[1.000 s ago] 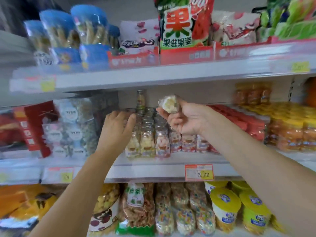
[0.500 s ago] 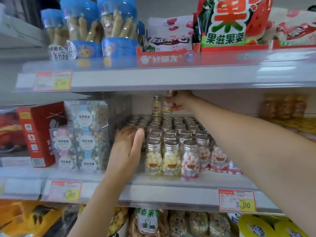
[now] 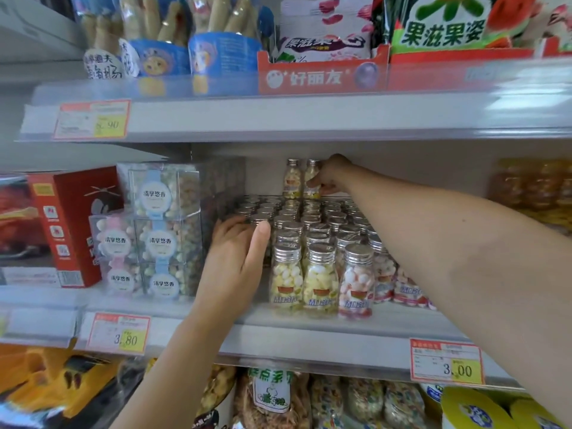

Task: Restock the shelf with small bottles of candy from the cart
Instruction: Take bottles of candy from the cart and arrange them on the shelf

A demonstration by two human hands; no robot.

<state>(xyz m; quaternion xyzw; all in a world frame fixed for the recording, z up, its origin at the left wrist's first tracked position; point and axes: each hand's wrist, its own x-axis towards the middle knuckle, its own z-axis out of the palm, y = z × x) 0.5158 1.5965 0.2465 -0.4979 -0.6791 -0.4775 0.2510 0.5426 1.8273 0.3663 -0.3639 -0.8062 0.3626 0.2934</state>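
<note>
Right hand point(image 3: 332, 178) is at the back of the shelf point(image 3: 387, 325), fingers point(image 3: 324, 189) curled round a small candy bottle point(image 3: 310, 173). They come at it from its right side.

Bottle is upright, long axis vertical, silver cap up. Its base sits at the level of the caps of the bottle block point(image 3: 318, 243) below, so it's going in as a second tier. Can't tell if the base is fully seated, since the fingers cover the lower part.

Key relation: a second upper-tier bottle point(image 3: 291, 178) stands just to its left, touching or nearly. The palm is on the right, and the upper shelf point(image 3: 309, 119) is close overhead. My read: let go by opening to the right and pulling back towards the aisle, with little room to lift.

Left hand point(image 3: 236, 261) is nearer the front, fingers straight and thumb up, holding nothing. It lies flat against the left flank of the block, between it and the clear candy boxes point(image 3: 161, 230), and looks like a brace against tipping.

Cart not in view.
</note>
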